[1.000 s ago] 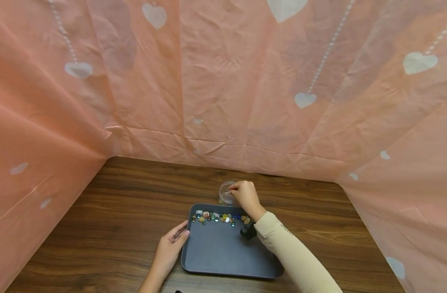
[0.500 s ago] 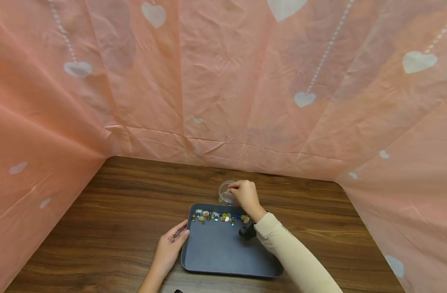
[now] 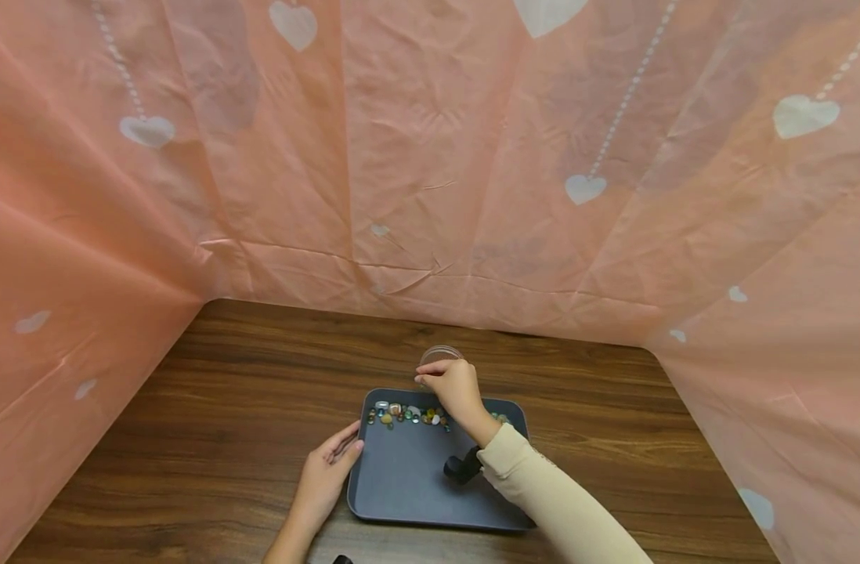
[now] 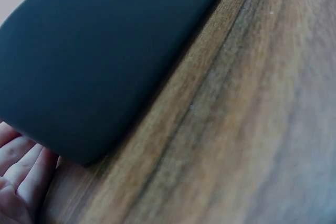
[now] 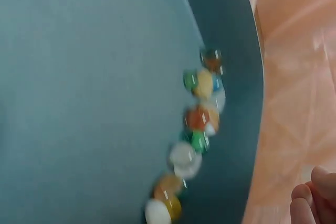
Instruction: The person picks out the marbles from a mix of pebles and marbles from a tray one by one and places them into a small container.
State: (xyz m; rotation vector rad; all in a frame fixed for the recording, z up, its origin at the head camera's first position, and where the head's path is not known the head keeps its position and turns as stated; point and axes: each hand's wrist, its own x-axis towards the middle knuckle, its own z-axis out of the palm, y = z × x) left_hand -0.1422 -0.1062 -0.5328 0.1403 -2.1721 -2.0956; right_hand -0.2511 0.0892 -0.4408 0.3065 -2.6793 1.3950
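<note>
A dark grey tray point(image 3: 423, 493) lies on the wooden table point(image 3: 225, 407). Several coloured glass beads point(image 3: 409, 415) sit in a row along its far edge, and the right wrist view shows the beads point(image 5: 199, 124) blurred. Just behind the tray stands a small clear jar point(image 3: 440, 352), partly hidden by my right hand point(image 3: 426, 376). That hand hovers over the tray's far edge with curled fingertips point(image 5: 312, 203); I cannot make out anything between them. My left hand point(image 3: 348, 445) rests against the tray's left rim, its fingers point(image 4: 18, 171) lying straight beside the tray point(image 4: 105, 51).
A pink sheet with white hearts point(image 3: 430, 157) walls the table in at the back and on both sides. Bare wood point(image 4: 252, 129) stretches left and right of the tray. A black wrist camera point(image 3: 461, 468) hangs under my right sleeve.
My right hand has drawn back from over the jar, moving left and nearer to the row of beads. The left hand has stayed on the tray's rim.
</note>
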